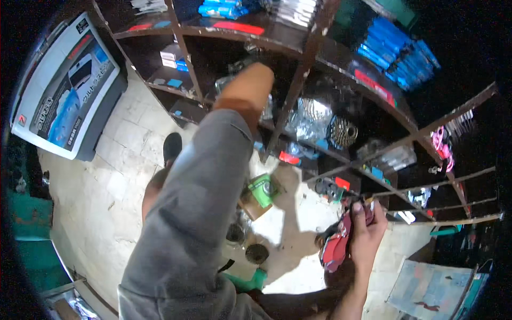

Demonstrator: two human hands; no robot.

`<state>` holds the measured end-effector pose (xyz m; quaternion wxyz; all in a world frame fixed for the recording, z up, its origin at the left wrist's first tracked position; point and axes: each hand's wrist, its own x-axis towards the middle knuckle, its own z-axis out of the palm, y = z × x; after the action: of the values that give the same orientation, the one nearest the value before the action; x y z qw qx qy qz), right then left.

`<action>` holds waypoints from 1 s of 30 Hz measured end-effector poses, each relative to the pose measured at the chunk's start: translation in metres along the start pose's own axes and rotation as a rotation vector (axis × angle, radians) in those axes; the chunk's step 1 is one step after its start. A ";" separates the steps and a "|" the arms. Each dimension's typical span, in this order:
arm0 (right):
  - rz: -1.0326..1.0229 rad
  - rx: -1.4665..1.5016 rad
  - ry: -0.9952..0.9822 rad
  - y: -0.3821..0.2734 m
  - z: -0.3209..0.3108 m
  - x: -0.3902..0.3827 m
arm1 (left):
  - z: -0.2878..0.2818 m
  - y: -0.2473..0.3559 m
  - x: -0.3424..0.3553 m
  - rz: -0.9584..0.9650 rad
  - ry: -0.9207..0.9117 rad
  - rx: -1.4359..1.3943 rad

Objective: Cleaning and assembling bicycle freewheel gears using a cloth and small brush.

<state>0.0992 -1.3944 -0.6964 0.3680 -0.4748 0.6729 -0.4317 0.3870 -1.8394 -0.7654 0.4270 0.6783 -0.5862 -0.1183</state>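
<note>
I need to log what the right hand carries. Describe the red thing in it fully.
The red thing looks like a flat, glossy packet or cloth, red with dark patches. It hangs crumpled below the right hand, pinched in its grip beside the dark wooden shelf, above the pale floor. Its exact kind cannot be told.

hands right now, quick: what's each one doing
left hand: reaching into the shelf compartment, grip cannot be told
right hand: closed on a red rag
</note>
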 end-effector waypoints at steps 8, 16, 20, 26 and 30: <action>-0.191 0.049 0.052 0.003 0.006 -0.010 | -0.057 -0.047 -0.120 0.142 0.331 -0.212; -0.254 0.068 0.021 0.002 0.004 -0.025 | -0.055 -0.159 -0.409 -0.349 0.468 -0.308; -0.264 0.059 0.014 0.009 -0.002 -0.025 | -0.044 -0.216 -0.510 -0.732 0.019 -0.025; -0.281 0.031 0.030 0.017 -0.008 -0.020 | -0.033 -0.254 -0.536 -0.836 -0.131 0.073; -0.301 0.021 0.025 0.021 0.001 -0.018 | -0.034 -0.254 -0.538 -0.862 -0.142 0.073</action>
<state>0.0988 -1.3734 -0.7147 0.2954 -0.5610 0.5940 -0.4951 0.4328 -1.3559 -1.1102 0.2730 0.8657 -0.2811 -0.3114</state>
